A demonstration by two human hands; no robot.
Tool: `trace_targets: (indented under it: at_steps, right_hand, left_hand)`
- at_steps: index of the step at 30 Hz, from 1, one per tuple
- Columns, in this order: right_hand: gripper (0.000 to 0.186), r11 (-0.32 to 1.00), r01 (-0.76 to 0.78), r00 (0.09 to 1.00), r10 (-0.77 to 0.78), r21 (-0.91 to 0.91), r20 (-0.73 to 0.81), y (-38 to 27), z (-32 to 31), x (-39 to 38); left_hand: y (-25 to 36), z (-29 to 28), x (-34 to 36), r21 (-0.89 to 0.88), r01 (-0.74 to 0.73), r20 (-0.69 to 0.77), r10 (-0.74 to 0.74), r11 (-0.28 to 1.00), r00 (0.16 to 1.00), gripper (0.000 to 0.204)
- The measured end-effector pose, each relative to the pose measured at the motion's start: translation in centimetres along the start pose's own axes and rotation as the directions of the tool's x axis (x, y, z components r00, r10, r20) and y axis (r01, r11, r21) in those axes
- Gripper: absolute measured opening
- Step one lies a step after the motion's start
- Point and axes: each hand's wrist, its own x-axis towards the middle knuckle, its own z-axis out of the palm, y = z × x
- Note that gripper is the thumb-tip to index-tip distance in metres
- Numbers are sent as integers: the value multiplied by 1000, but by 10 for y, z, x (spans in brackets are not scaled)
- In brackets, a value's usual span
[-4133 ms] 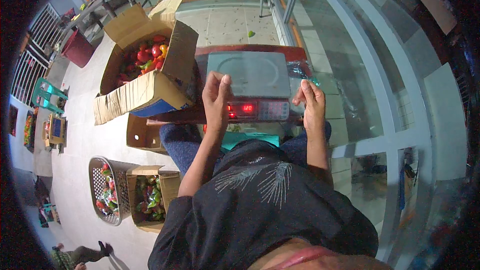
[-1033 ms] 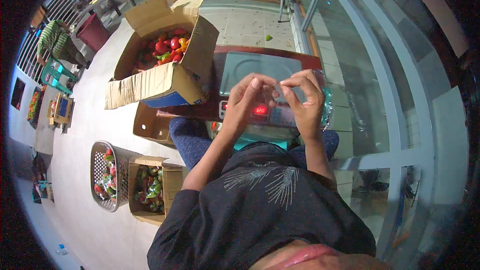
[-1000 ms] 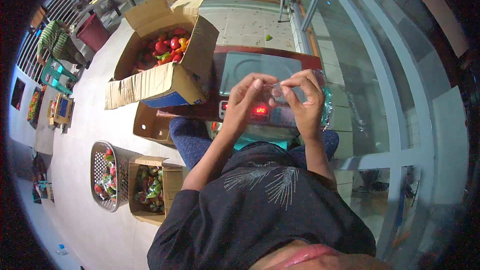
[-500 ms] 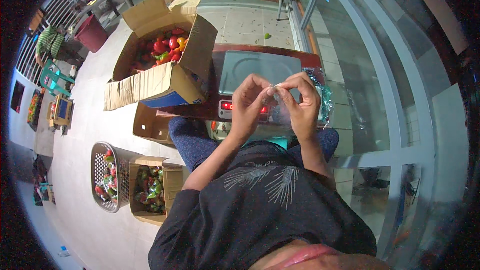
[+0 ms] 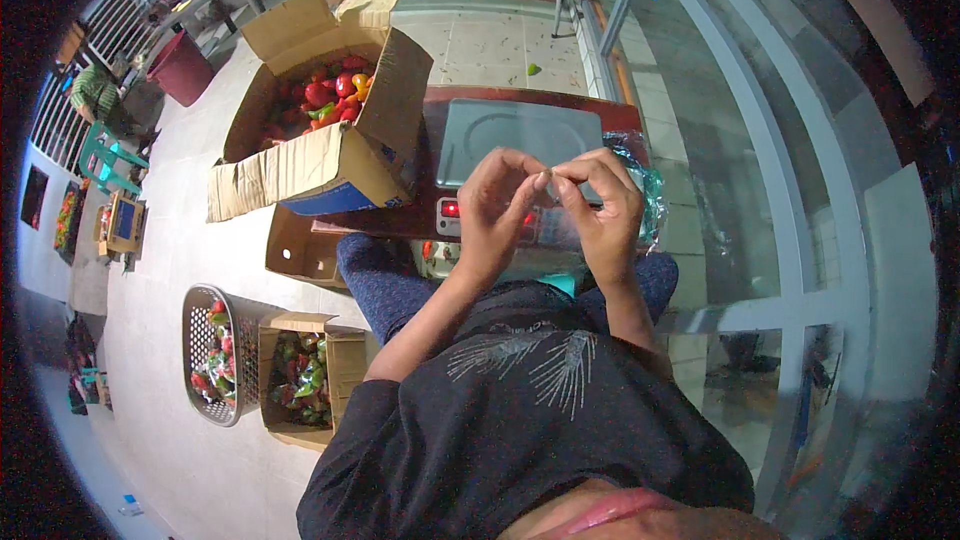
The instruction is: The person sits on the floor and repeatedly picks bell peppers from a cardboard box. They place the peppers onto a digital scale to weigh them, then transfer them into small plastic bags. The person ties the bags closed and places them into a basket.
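Observation:
My left hand (image 5: pixel 490 215) and my right hand (image 5: pixel 606 210) meet over the front of a digital scale (image 5: pixel 515 135), thumbs and forefingers pinched together on the edge of a thin clear plastic bag (image 5: pixel 558 222), which is hard to make out. The scale has a flat plate and a red display and sits on a dark red wooden surface (image 5: pixel 425 95). Crumpled clear plastic (image 5: pixel 640 205) lies at its right end. Left of it, an open cardboard box (image 5: pixel 235 180) holds red, yellow and green peppers (image 5: pixel 340 90).
A lower cardboard box (image 5: pixel 295 250) sits under the big one. A grey basket (image 5: pixel 197 305) and a box (image 5: pixel 340 390) of bagged peppers stand at lower left. A co-worker (image 5: pixel 95 95) bends by a green chair (image 5: pixel 100 155) and maroon bin (image 5: pixel 180 70). Glass-panelled framing (image 5: pixel 750 120) runs along my right.
My hands moved inward from either side of the scale to meet, now slightly lower and closer, fingertips touching on the clear plastic. The co-worker moved from the lower left to the chair.

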Motion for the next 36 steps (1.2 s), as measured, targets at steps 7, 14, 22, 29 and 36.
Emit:
trace_targets:
  at_steps: [7,14,22,29,36]
  right_hand:
    - [10,992,71,997,-72,-103,-9,-5,2,-2]
    - [10,982,105,992,-114,-158,-51,-3,3,-2]
    - [9,988,81,993,-91,-129,-79,-2,2,-5]
    - [12,996,-3,1000,6,94,-31,-5,1,5]
    - [14,992,96,995,-99,-87,-29,1,-1,1]
  left_hand:
    - [-13,-2,-5,58,-30,-6,31,998,1000,7]
    - [-20,0,-6,63,-43,-15,44,997,999,8]
    - [-19,-1,-7,107,-55,-9,56,993,998,10]
    - [-8,2,-4,-57,16,1,-16,998,1000,9]
    - [-7,2,-3,12,-13,4,13,1000,1000,12]
